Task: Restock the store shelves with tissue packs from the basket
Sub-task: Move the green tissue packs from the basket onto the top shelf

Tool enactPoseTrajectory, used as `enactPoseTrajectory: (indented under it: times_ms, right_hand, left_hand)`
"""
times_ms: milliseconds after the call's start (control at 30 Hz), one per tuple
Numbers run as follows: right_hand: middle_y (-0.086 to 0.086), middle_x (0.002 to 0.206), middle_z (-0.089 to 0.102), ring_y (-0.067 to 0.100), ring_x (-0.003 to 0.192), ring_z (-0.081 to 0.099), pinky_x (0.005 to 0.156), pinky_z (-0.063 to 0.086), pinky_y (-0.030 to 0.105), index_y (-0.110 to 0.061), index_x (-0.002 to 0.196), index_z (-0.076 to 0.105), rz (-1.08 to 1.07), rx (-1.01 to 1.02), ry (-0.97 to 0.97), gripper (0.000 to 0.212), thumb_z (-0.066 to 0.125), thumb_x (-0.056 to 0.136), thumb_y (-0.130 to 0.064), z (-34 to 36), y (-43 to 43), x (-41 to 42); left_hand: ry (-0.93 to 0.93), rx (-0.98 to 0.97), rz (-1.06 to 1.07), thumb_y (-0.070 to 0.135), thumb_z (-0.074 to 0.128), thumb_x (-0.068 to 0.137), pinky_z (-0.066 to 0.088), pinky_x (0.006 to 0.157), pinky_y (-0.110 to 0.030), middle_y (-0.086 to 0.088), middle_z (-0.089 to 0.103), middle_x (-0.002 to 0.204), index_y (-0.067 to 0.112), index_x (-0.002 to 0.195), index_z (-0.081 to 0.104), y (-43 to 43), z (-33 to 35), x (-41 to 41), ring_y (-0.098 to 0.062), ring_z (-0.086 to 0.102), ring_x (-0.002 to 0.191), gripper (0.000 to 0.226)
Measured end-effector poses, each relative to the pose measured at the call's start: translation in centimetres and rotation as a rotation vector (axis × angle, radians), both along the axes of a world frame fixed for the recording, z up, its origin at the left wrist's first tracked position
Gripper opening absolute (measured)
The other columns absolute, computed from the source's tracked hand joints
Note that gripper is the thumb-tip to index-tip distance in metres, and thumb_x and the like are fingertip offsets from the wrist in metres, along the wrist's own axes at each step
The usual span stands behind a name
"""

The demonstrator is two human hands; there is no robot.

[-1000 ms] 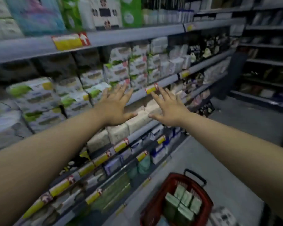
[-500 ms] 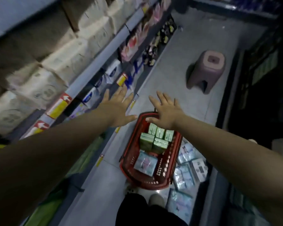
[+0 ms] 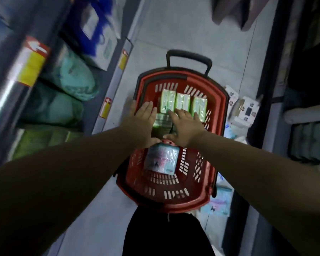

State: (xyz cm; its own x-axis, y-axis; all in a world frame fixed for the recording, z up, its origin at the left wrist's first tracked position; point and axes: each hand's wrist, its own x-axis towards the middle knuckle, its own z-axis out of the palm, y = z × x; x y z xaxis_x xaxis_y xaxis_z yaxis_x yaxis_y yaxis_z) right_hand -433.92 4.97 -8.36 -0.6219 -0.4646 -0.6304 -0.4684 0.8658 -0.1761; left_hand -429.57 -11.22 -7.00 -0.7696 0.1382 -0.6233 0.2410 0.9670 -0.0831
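Tissue packs [image 3: 182,101], green and glossy, stand upright in the red basket [image 3: 174,202].

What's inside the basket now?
Three green packs at the far end, a pale pack nearer. The left hand and right hand cover more green packs between; their count is hidden.

Basket [image 3: 174,200] on the floor [image 3: 183,30], shelves [image 3: 13,71] left of it — tissue packs [image 3: 182,101] inside.

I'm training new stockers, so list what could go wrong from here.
The left hand and right hand spread over the green plastic-wrapped tissue packs in the red plastic basket; a loose two-handed scoop might drop some. The pale wrapped packs on the floor beside it could get stepped on.
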Motion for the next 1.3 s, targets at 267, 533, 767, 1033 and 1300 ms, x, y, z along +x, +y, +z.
enactPoseTrajectory:
  times_ms: [267, 533, 767, 1033, 1300]
  right_hand:
    - [0.011, 0.151, 0.028, 0.03, 0.135, 0.032, 0.095, 0.045, 0.041, -0.011, 0.154, 0.01, -0.096, -0.045, 0.1, 0.086, 0.065, 0.089, -0.021, -10.8, -3.3, 1.3]
    - [0.012, 0.136, 0.037, 0.031, 0.125, 0.036, 0.1, 0.033, 0.037, -0.009, 0.128, 0.047, 0.031, 0.022, 0.276, 0.039, 0.055, 0.092, -0.021, -12.5, -2.9, 3.7]
    - [0.004, 0.088, 0.059, 0.023, 0.081, 0.057, 0.063, 0.041, 0.03, -0.014, 0.099, 0.057, -0.663, -0.542, 0.07, 0.029, 0.074, 0.077, -0.022, -8.9, 0.0, 3.8]
    - [0.0, 0.09, 0.061, 0.011, 0.063, 0.063, 0.053, 0.05, 0.018, -0.014, 0.117, 0.062, -1.468, -0.709, -0.289, 0.03, 0.062, 0.091, -0.028, -2.6, 5.3, 0.5]
    - [-0.002, 0.06, 0.057, 0.011, 0.038, 0.053, 0.035, 0.035, 0.014, -0.019, 0.079, 0.056, -1.652, -0.636, -0.755, 0.027, 0.047, 0.096, -0.038, 4.9, 9.4, 1.3]
  left_hand:
    - [0.052, 0.045, 0.081, 0.019, 0.03, 0.099, -0.003, 0.12, -0.045, -0.015, 0.018, 0.159, 0.003, 0.154, 0.006, 1.9, -11.3, -0.4, -0.026, 0.013, 0.149, 0.062]
    - [0.42, 0.259, 0.194, 0.007, 0.077, 0.068, 0.051, 0.074, -0.035, -0.013, 0.061, 0.088, 0.008, 0.085, 0.068, 2.3, -14.9, 2.3, -0.031, 0.061, 0.079, 0.019]
    - [0.179, 0.914, 0.836, 0.002, 0.07, 0.084, 0.035, 0.114, -0.04, -0.012, 0.019, 0.159, 0.021, 0.156, 0.005, 2.1, -11.5, 5.0, -0.025, 0.031, 0.143, 0.099]
    - [0.057, 0.998, 1.434, 0.014, 0.072, 0.087, 0.045, 0.077, -0.015, -0.004, 0.058, 0.125, 0.0, 0.135, 0.046, 2.3, -8.3, 7.0, -0.018, 0.057, 0.113, 0.056]
    - [0.136, 1.023, 1.612, 0.069, 0.077, 0.041, 0.053, 0.093, -0.05, -0.009, 0.07, 0.112, 0.019, 0.116, 0.067, 3.0, -0.6, 10.2, -0.029, 0.068, 0.102, 0.091]
